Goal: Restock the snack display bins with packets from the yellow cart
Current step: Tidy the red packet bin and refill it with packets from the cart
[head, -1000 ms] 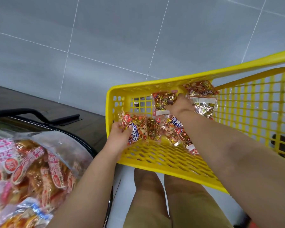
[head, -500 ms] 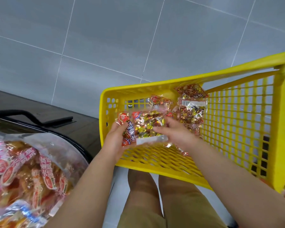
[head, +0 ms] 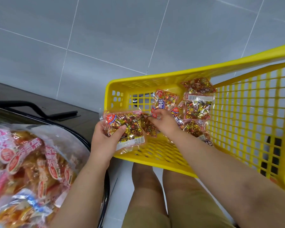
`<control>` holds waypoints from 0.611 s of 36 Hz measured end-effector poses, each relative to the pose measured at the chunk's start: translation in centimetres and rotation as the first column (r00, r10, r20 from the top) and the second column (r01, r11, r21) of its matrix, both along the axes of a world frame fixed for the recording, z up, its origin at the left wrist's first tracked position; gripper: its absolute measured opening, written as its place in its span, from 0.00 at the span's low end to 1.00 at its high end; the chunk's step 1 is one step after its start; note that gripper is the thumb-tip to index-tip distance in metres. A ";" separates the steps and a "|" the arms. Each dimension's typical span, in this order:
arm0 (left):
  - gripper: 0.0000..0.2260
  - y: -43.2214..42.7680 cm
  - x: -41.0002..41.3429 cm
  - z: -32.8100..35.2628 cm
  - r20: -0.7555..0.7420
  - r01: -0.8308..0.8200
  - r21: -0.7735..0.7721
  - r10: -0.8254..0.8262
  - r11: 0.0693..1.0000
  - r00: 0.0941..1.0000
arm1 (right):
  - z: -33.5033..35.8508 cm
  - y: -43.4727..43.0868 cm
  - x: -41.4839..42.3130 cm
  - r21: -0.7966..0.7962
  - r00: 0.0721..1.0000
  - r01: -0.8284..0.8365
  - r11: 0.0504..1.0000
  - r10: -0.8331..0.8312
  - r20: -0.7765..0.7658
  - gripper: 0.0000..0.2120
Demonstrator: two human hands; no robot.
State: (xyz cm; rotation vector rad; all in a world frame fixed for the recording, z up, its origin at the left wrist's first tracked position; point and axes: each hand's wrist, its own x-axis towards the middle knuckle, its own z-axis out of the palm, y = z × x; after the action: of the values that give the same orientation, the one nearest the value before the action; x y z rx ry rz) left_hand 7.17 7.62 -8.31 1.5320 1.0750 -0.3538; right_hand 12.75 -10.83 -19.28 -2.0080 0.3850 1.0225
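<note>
The left grip [head: 105, 139] clasps a clear plastic packet of gold-wrapped snacks [head: 127, 127] over the near-left corner of the yellow plastic lattice cart [head: 155, 79]. The right grip [head: 164, 122] pinches a second such packet [head: 149, 129] just beside it. Further packets [head: 196, 109] lie inside toward the far edge.

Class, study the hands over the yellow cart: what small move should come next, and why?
Probably slide the second packet against the held packet: the left hand grips one, the right hand pinches its neighbour, and more lie in the yellow cart.
</note>
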 end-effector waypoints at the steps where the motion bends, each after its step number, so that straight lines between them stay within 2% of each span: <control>1: 0.16 0.2 -0.1 0.1 0.005 0.003 0.015 -0.003 1.000 1.000 | -0.9 0.0 0.2 -0.081 0.991 -0.132 0.988 0.133 0.015 0.25; 3: 0.15 0.4 -0.2 0.4 0.004 0.005 0.032 -0.005 0.999 1.000 | -2.3 0.2 0.5 -0.208 0.893 -0.436 0.876 0.449 0.018 0.33; 5: 0.15 0.7 -0.3 0.5 0.009 0.001 0.034 -0.001 0.999 1.000 | -3.2 0.8 0.6 -0.313 0.790 -0.567 0.762 0.610 0.053 0.38; 7: 0.15 1.0 -0.4 0.7 0.014 0.010 0.040 -0.010 0.999 1.000 | -4.0 1.3 0.7 -0.374 0.777 -0.553 0.744 0.623 0.091 0.40; 12: 0.15 1.7 -0.6 0.6 -0.004 0.023 0.034 -0.023 0.999 1.000 | -4.6 2.4 1.0 -0.361 0.792 -0.546 0.756 0.606 0.071 0.37; 15: 0.17 1.9 -0.7 0.5 -0.003 0.041 0.031 -0.041 0.999 0.999 | -4.6 3.1 0.9 -0.463 0.706 -0.625 0.629 0.708 0.007 0.38; 17: 0.19 2.2 -0.9 0.4 -0.015 0.035 0.010 -0.035 0.999 0.999 | -4.4 3.6 1.0 -0.464 0.642 -0.692 0.554 0.766 -0.043 0.40; 22: 0.17 2.8 -1.3 0.1 -0.020 -0.016 -0.066 0.015 0.998 1.000 | -3.5 4.4 1.4 -0.471 0.592 -0.735 0.489 0.801 -0.092 0.31</control>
State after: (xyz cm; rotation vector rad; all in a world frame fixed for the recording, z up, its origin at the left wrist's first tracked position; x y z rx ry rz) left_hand 5.84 10.42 -8.20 1.4633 1.0801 -0.3910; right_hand 14.15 -6.43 -22.77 -2.7797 -0.4955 1.3954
